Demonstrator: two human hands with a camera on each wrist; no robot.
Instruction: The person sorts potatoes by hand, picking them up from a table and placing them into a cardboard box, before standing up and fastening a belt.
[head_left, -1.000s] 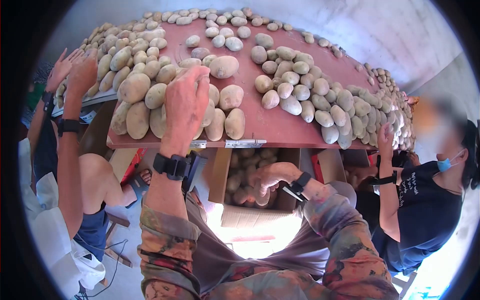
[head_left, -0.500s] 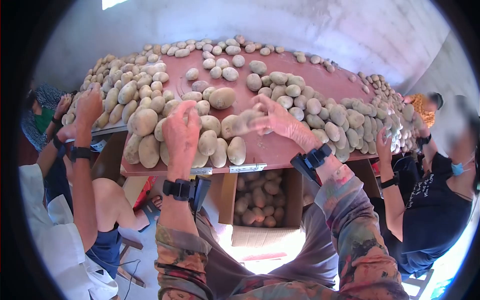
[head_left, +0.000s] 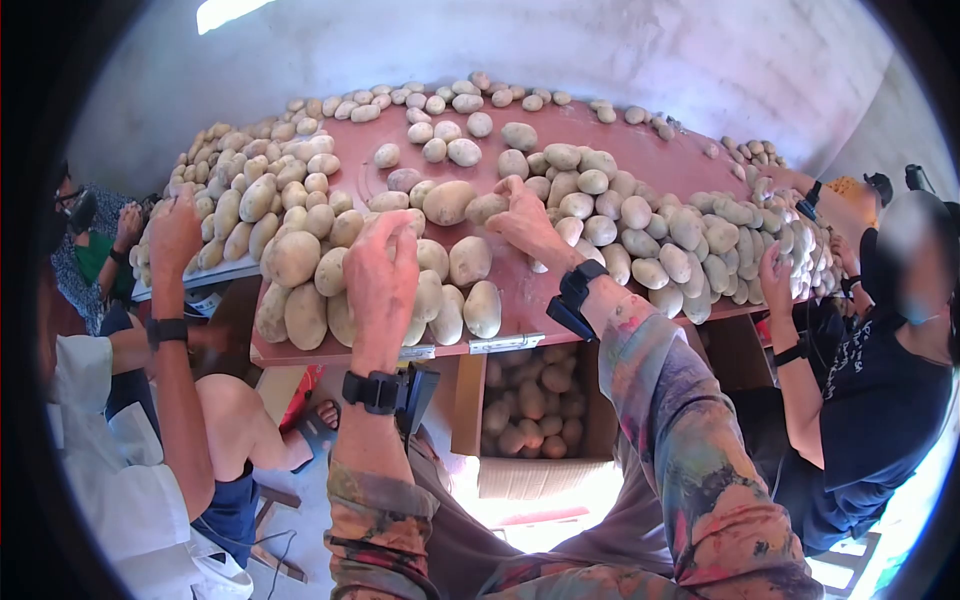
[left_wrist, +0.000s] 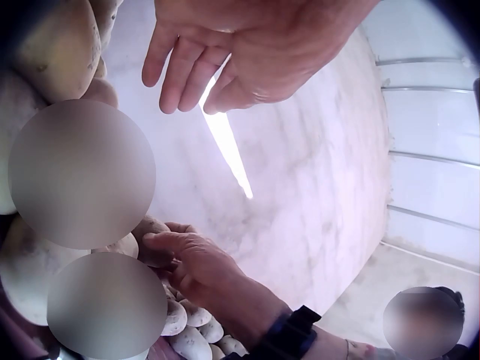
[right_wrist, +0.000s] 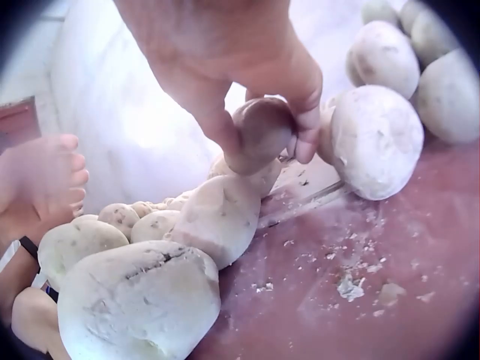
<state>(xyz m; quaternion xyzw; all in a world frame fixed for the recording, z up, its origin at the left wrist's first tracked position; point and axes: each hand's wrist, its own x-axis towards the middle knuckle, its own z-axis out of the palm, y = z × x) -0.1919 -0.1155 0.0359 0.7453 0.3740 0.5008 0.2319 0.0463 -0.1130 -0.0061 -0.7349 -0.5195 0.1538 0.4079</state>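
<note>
My right hand [head_left: 530, 222] pinches a brownish potato [right_wrist: 259, 139] between thumb and fingers, low over the red table. In the head view this potato's left end meets a large oval potato [head_left: 450, 202]. My left hand [head_left: 382, 285] hovers palm down over the big potatoes at the table's front edge, holding nothing. Its fingers hang loosely bent in the left wrist view. Just right of it sit a rounder potato [head_left: 470, 260] and a paler one [head_left: 483, 309].
Below the table edge stands a cardboard box [head_left: 545, 472] with potatoes inside. Potato heaps cover the table's left and right sides. Metal hinges [head_left: 506, 343] line the front edge. People sit at both sides, one in a black shirt [head_left: 880, 400].
My right hand has risen from the box to the tabletop and moved a potato beside the large oval one. My left hand has stayed over the front potatoes. The head view has tilted upward.
</note>
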